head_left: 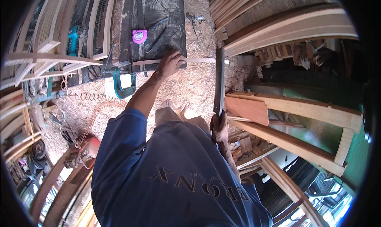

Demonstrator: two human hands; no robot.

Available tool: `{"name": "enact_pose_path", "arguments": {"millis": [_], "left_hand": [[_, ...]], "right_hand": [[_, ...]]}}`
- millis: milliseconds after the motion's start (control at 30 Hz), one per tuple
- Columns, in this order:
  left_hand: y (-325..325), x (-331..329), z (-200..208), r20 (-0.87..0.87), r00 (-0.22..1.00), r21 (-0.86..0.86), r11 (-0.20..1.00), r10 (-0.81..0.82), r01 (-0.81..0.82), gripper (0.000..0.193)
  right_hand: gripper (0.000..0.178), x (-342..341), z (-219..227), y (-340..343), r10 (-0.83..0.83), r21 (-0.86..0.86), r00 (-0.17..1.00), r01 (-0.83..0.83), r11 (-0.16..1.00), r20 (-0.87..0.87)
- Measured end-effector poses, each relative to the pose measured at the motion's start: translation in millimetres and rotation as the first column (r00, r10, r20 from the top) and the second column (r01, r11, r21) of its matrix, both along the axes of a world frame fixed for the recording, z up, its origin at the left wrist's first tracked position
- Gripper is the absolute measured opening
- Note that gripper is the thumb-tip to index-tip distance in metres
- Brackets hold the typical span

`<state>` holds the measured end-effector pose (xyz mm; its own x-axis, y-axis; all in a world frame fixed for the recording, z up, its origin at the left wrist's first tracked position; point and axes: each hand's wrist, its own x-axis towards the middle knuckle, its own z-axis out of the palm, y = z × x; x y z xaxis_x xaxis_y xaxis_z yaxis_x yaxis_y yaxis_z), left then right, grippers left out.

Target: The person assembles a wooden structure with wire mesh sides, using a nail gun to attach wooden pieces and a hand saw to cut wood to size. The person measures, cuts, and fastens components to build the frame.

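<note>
My left hand (171,64) is closed round a thin pale wooden strip (202,60) at the near edge of a dark, dusty workbench (160,8). The strip runs past the bench's right side. My right hand (222,128), low on the right, grips the near end of a long, narrow, dark tool (219,84). Seen nearly edge-on, its exact kind is unclear. The tool's far part crosses the strip near the strip's right end; I cannot tell whether they touch. On the bench lies a pink tape measure (139,36), beyond my left hand.
A teal clamp (121,86) sits at the bench's near edge. Mesh-backed wooden frames (55,28) lean at left. Stacked boards (289,26) and a timber frame (301,108) stand at right. Sawdust covers the floor (186,86), with a coiled hose (95,96) and pliers (194,20).
</note>
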<state>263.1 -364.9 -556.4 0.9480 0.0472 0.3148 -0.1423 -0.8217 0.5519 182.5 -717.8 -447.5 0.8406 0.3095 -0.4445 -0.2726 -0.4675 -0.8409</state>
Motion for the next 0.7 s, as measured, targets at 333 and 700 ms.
{"name": "enact_pose_path", "arguments": {"millis": [333,700], "left_hand": [[14,11,-16,-0.142,0.983,-0.197,0.977,-0.113,0.084,0.021],[15,18,11,-0.264,0.922,0.131,0.937,-0.282,0.324,0.021]], "right_hand": [[0.025,-3,3,75,-0.071,-0.150,0.991,0.087,0.985,0.114],[0.028,-44,-7,45,-0.024,-0.177,0.970,0.068,0.982,0.240]]}}
